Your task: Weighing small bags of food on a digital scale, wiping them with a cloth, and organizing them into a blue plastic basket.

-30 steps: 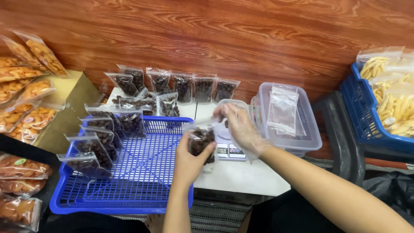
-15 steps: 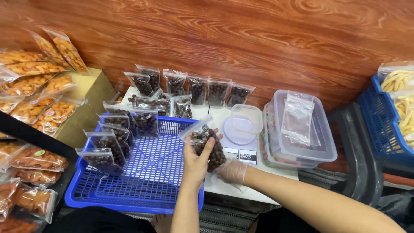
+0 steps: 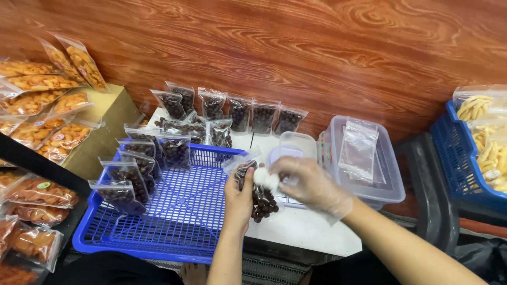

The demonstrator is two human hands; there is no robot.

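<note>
My left hand (image 3: 238, 199) holds a small clear bag of dark brown balls (image 3: 262, 203) above the white tabletop (image 3: 301, 232). My right hand (image 3: 309, 186), in a thin clear glove, pinches the bag's top edge with a small white object at its fingertips. The bag hangs by the right rim of a blue plastic tray (image 3: 179, 216). Several filled bags of the same dark balls (image 3: 138, 163) stand in the tray's far left part. More filled bags (image 3: 237, 113) lean in a row against the wooden wall.
A clear plastic box (image 3: 388, 179) with empty clear bags (image 3: 359, 148) on its lid sits to the right. A small round clear tub (image 3: 296, 145) stands behind my hands. Bags of orange snacks (image 3: 47, 105) pile up at left. A blue crate of yellow snacks (image 3: 480, 148) stands far right.
My right hand came up from under the bag to its top edge. The view has shifted slightly, and the bag stays beside the tray's right rim.
</note>
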